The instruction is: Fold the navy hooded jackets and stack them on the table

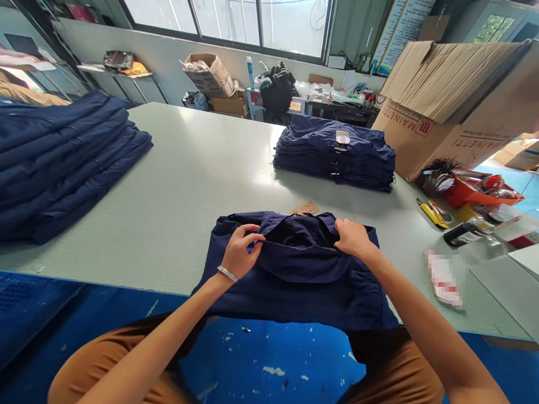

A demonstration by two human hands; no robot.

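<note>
A navy blue garment [295, 300] lies across the near edge of the table, its lower part hanging toward my lap. My left hand [243, 252] pinches the edge of its opening on the left. On the right, my right hand [352, 238] grips the same opening, fingers closed over the cloth. Between the hands the opening gapes, showing dark fabric inside. A brown paper tag [306, 208] sticks out at the garment's far side. Whether the garment is trousers or a jacket I cannot tell.
A neat stack of folded navy garments [332, 154] stands farther back. More navy garments [63, 163] are piled at left. To the right are a large cardboard box [416, 140], an orange tray [463, 193], a yellow cutter [432, 214] and a dark bottle [463, 233].
</note>
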